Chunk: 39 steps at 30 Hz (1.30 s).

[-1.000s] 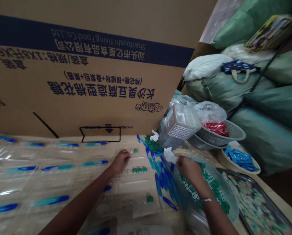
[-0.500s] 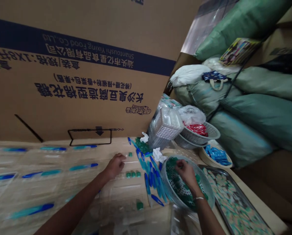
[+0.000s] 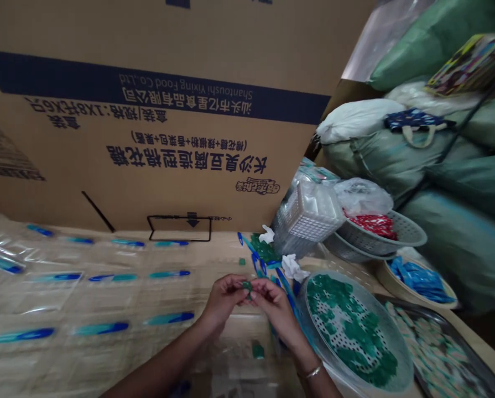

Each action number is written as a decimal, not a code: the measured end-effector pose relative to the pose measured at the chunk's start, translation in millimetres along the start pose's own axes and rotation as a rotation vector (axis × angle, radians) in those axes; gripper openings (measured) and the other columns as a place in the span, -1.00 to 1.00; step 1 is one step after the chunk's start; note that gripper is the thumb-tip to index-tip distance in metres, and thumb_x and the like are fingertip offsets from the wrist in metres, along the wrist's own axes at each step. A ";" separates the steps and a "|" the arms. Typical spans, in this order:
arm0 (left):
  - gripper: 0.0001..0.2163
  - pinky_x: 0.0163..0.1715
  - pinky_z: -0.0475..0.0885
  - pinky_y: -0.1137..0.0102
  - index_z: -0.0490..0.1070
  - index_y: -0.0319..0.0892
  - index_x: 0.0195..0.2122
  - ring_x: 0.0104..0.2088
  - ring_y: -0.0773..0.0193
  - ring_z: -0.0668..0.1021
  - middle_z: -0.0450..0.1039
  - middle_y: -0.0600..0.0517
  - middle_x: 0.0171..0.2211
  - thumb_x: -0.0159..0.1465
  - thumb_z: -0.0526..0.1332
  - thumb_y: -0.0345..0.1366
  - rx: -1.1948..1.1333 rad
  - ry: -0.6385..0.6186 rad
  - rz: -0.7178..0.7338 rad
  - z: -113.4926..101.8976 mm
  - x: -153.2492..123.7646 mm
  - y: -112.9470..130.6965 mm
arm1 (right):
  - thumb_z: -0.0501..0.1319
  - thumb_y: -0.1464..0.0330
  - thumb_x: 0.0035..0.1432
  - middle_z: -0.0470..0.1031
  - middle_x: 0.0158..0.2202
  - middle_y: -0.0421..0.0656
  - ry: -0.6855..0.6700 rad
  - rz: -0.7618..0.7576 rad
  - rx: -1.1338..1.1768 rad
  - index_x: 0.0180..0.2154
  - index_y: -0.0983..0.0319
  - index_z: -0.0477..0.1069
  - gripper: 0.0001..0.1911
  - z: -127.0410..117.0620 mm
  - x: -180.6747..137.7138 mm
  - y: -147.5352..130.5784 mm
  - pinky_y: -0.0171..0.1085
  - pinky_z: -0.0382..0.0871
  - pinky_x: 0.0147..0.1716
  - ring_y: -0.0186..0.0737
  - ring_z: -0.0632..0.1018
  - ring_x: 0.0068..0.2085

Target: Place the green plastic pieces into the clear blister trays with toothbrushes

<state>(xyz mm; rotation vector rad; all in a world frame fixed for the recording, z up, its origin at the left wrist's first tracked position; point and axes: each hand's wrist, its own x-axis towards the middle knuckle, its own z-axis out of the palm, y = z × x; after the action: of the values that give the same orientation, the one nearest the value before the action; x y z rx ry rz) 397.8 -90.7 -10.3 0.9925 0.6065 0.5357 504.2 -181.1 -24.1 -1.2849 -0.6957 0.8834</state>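
Right now the left hand [image 3: 223, 303] and the right hand [image 3: 275, 305] meet over the table [image 3: 218, 255], fingertips of both pinching a small green piece [image 3: 247, 285] between them. To their left, clear trays [image 3: 34, 253] lie in rows with blue sticks [image 3: 169, 275] set out, so that part looks done. Around the hands less is in place: one green block [image 3: 241, 261] sits just beyond them, another block [image 3: 258, 349] nearer the body. Plenty looks left, with green lumps [image 3: 332, 293] in the basket [image 3: 408, 354] and loose sticks [image 3: 287, 288] beside it
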 end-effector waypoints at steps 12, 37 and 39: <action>-0.64 -0.55 0.35 0.49 0.41 -0.22 -0.55 -0.62 0.37 0.49 0.48 0.10 -0.65 -0.30 0.50 -0.18 -0.099 0.163 -0.101 -33.8 -25.4 -2.4 | 0.19 0.44 -0.03 0.32 -0.46 -0.25 -0.132 -0.223 -0.367 -0.48 0.19 0.29 -0.92 32.0 -4.5 -6.0 -0.38 0.27 -0.44 -0.33 0.38 -0.43; -0.74 -0.48 0.18 0.50 0.44 -0.24 -0.51 -0.56 0.44 0.36 0.36 0.13 -0.62 -0.11 0.43 -0.20 -0.139 -0.042 -0.180 -36.1 -19.9 4.6 | 0.18 0.33 -0.10 0.19 -0.71 -0.37 -0.091 0.099 -0.046 -0.56 0.22 0.28 -0.88 17.7 12.0 8.2 -0.41 0.05 -0.63 -0.44 0.18 -0.65; -0.72 -0.46 0.20 0.50 0.43 -0.23 -0.48 -0.55 0.43 0.38 0.37 0.12 -0.60 -0.14 0.45 -0.21 -0.232 -0.037 -0.259 -38.0 -20.3 4.8 | 0.17 0.29 -0.06 0.20 -0.67 -0.35 -0.002 0.030 -0.121 -0.54 0.21 0.26 -0.85 16.2 11.4 5.4 -0.41 0.10 -0.61 -0.41 0.22 -0.62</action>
<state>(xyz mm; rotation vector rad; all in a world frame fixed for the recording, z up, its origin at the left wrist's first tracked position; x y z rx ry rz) 356.6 -79.1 -17.1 0.6907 0.6142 0.3480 495.4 -162.8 -27.1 -1.4058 -0.7424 0.8776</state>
